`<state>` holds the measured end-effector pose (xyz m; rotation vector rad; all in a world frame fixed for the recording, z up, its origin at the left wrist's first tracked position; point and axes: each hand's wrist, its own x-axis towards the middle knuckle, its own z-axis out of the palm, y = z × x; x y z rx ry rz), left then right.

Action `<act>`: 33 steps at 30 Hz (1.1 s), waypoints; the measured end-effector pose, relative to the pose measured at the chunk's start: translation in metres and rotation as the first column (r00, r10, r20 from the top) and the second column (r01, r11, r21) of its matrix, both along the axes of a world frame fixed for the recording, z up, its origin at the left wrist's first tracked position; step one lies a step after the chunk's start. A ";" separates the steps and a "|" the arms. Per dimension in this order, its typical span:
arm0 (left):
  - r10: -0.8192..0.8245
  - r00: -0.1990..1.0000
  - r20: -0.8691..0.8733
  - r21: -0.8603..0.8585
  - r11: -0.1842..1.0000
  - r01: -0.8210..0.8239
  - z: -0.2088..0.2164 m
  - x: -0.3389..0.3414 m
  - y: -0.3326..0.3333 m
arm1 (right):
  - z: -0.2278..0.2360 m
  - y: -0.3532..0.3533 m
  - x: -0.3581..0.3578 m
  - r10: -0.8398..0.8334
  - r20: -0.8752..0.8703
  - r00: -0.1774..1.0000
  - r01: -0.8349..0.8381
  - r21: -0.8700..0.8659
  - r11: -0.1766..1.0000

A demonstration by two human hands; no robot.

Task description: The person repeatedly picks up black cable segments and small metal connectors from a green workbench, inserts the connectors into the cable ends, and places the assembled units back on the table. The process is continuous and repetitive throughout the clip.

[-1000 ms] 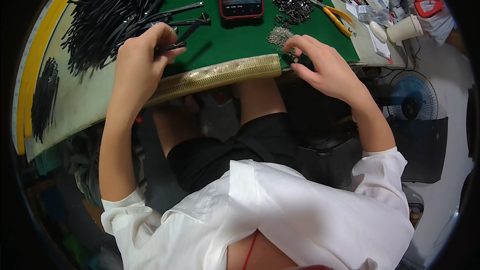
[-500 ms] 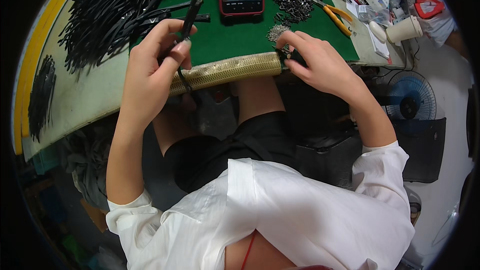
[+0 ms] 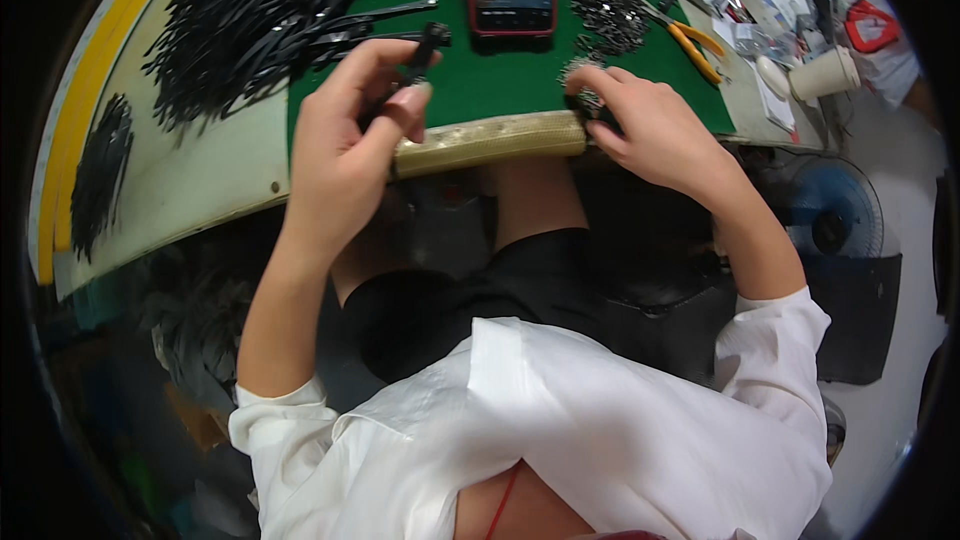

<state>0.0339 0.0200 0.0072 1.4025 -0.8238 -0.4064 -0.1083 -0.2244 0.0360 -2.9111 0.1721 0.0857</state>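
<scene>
Strip point(image 3: 426, 50), black and narrow, sticks out toward the table's point(image 3: 225, 155) far edge from the left hand point(image 3: 350, 135), whose thumb and fingers pinch it above the near edge, beside a gold mesh-patterned roll point(image 3: 490, 138) lying along that edge. The right hand point(image 3: 655, 125) curls just past the roll's right end, fingers bent over a dark object point(image 3: 608, 121) by a heap of tiny silvery pieces point(image 3: 576, 67); whether they grip anything I cannot tell. More black strips point(image 3: 250, 20) lie heaped toward the far left corner, with orange-handled pliers point(image 3: 695, 48) toward the right edge. The step in hand seems to be readying one strip while the right fingers work beside the small pieces; the next move would likely call for a steady left pinch and both hands closer together
</scene>
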 end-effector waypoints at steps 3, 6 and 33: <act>0.028 1.000 0.008 0.052 0.998 -0.028 0.001 -0.003 -0.002 | 0.003 0.000 0.000 -0.013 -0.029 0.999 0.012 -0.017 1.000; 0.122 0.973 0.196 0.061 0.989 -0.137 0.004 -0.009 -0.005 | 0.004 0.003 0.000 0.023 0.104 0.994 -0.024 0.009 1.000; 0.194 0.517 0.834 -0.054 0.960 -0.274 0.002 -0.010 -0.014 | 0.006 0.081 0.016 -0.296 0.100 0.950 0.011 0.936 0.351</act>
